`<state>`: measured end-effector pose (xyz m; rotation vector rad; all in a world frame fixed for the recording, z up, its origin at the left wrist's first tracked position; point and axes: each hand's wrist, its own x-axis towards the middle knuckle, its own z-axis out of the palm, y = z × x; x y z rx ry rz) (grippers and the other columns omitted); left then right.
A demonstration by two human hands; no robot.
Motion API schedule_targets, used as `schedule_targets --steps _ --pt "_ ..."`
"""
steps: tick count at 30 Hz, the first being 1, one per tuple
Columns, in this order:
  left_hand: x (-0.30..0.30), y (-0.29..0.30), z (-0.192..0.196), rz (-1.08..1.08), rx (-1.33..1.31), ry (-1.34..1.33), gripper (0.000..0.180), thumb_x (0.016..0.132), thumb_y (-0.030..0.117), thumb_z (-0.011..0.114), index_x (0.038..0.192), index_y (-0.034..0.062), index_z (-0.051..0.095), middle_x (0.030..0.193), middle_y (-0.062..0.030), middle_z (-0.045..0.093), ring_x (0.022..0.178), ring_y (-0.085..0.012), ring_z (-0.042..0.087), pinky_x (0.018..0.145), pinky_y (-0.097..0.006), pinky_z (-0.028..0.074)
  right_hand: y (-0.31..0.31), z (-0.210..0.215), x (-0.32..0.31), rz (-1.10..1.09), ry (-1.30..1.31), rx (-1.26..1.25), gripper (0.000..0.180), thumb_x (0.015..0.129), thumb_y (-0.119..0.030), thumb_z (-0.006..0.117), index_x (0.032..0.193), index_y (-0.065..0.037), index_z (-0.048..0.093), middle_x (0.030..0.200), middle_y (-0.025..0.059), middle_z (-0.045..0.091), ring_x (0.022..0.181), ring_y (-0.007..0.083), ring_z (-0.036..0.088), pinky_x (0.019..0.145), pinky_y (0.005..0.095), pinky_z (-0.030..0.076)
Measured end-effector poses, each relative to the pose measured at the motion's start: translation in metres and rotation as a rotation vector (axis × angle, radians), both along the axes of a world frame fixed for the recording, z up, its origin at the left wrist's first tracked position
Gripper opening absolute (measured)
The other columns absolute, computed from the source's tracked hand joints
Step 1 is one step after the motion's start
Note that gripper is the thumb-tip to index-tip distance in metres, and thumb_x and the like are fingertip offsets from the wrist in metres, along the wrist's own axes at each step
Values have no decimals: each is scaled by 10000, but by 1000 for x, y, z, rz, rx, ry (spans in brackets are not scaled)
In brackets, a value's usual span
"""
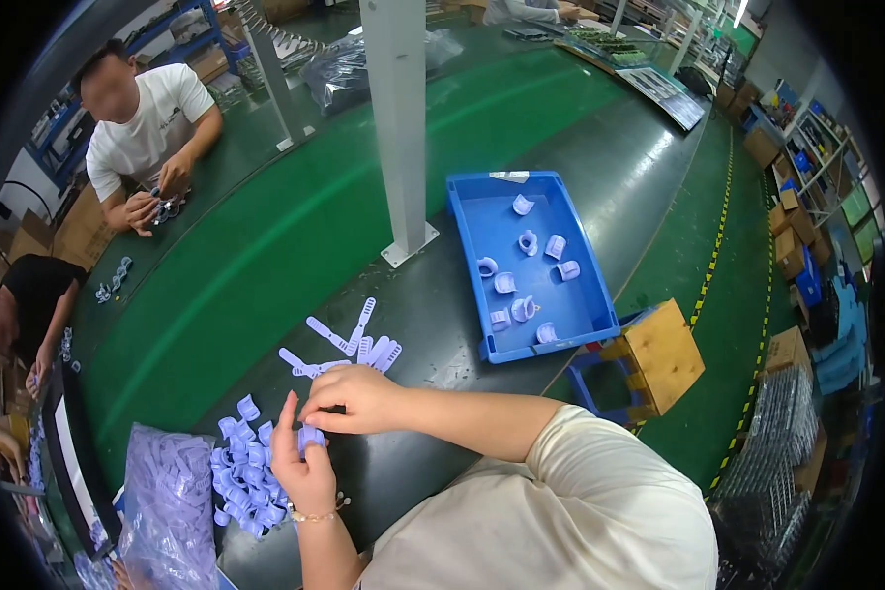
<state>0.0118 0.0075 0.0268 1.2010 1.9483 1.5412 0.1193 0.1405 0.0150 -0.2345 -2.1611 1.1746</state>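
Over the bench (pixel 442 339), close to the near edge: one curved lilac plastic piece (pixel 310 436), pinched between left hand (pixel 305 475) and right hand (pixel 356 397). Left grip narrow, holding the piece; right grip narrow too, exact contact hard to tell. Best steadied in the left, probably, and worked gently with the right, sparing that thin wall. Handy: loose pile (pixel 238 472) just left, flat straps (pixel 362 324) just beyond, blue tray (pixel 560 218) rightward along the same edge.

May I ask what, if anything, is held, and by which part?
A purple piece, in the left hand, with the right hand at it; the gripped part is unclear.
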Motion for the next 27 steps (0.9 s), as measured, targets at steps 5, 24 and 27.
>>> schedule_targets --steps 5,24,27 --pt "-7 0 6 -66 -52 298 634 685 10 455 1312 16 548 652 -28 569 606 -149 556 909 -379 394 -7 -5 -1 -11 -31 8 162 811 -253 703 907 -123 718 820 20 641 780 227 600 683 356 477" --pt "-16 -5 -26 -6 99 152 725 757 -15 527 1434 -74 275 1021 -168 646 930 -295 570 920 -398 389 -19 -3 -5 -220 129 468 254 632 -183 814 869 -192 722 811 -47 613 680 156 558 593 285 430" --pt "-21 -11 -32 17 86 199 740 743 -22 517 1438 -71 268 987 -159 655 949 -302 579 940 -404 369 -23 -4 -8 -206 127 469 250 630 -177 815 861 -193 722 812 -49 607 664 152 536 582 287 415"
